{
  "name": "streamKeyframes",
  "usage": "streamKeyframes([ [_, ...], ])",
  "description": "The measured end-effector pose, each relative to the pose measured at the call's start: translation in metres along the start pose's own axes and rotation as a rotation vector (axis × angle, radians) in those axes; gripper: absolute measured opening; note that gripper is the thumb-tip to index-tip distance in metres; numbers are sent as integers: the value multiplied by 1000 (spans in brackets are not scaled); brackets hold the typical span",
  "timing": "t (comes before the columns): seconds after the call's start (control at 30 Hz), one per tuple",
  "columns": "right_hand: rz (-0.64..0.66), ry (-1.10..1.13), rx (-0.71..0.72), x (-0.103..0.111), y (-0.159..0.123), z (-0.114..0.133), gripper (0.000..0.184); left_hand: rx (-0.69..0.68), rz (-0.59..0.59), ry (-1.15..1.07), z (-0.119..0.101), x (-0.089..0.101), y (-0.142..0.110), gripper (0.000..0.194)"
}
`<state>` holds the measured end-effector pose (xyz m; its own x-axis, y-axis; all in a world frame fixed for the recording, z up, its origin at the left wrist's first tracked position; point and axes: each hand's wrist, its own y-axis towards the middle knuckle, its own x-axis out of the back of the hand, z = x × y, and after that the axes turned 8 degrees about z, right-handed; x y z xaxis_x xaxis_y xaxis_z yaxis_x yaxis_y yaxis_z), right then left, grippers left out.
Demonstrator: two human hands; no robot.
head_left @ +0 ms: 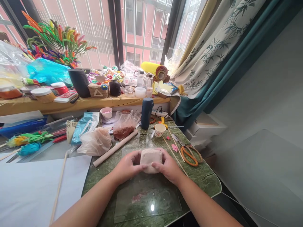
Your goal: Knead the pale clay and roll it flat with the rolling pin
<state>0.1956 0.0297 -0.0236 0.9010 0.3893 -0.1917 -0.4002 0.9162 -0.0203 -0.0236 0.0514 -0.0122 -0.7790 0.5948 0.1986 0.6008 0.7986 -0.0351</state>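
Observation:
Both my hands hold a pale pinkish block of clay [151, 157] just above a clear plastic sheet [146, 201] on the green table [203, 179]. My left hand [127, 165] grips its left side with curled fingers. My right hand [168, 166] wraps its right side, thumb across the front. A wooden rolling pin [115, 147] lies diagonally just left of my hands.
Orange-handled scissors [189, 155] and thin wooden sticks [175, 154] lie to the right. A bag of reddish-brown powder [124, 127], a crumpled plastic bag [96, 142], a dark blue bottle [146, 113] and a small paper cup [160, 130] stand behind. White paper [30, 186] covers the left side. A cluttered shelf runs along the window.

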Motion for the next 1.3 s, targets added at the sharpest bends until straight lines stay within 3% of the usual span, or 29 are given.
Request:
streamKeyframes([
  [0.07,-18,235,7,-11,-1,-1,62,-28,15,-136,2,0,-1,55],
  [0.17,-49,509,-110,-24,-1,0,68,-72,7,22,3,4,-2,61],
  [0.27,-37,494,-183,-23,-3,8,57,-143,23,202,4,9,-4,61],
  [0.33,-41,385,-150,-17,-6,18,51,-170,0,153,5,11,-4,66],
  [0.4,-79,179,-29,-10,-10,28,48,-134,-111,36,7,13,-2,58],
  [0.5,-79,-399,262,-3,-13,32,48,-16,-347,-88,9,15,3,48],
  [0.57,61,-773,339,-1,-13,25,57,26,-421,-107,10,15,6,46],
  [0.63,215,-982,296,1,-10,13,68,37,-406,-82,9,14,7,43],
  [0.7,247,-1051,253,5,-8,2,79,37,-362,-6,8,14,6,39],
  [0.77,126,-1026,255,11,-7,-4,79,32,-314,93,6,14,2,34],
  [0.83,-57,-937,239,16,-8,-6,64,18,-228,194,3,12,-2,34],
  [0.9,-166,-853,174,17,-12,-7,56,-4,-87,313,1,10,-5,65],
  [0.97,-142,-837,109,13,-16,-11,68,-27,23,460,1,6,-5,103],
  [1.0,-102,-854,96,9,-18,-13,79,-35,47,530,2,4,-4,111],
  [1.07,-22,-904,111,3,-19,-18,93,-46,47,626,5,1,-1,108],
  [1.17,58,-921,154,0,-18,-17,92,-64,21,669,7,-1,2,100],
  [1.3,127,-827,188,8,-15,1,96,-125,-79,650,0,-1,-2,94],
])
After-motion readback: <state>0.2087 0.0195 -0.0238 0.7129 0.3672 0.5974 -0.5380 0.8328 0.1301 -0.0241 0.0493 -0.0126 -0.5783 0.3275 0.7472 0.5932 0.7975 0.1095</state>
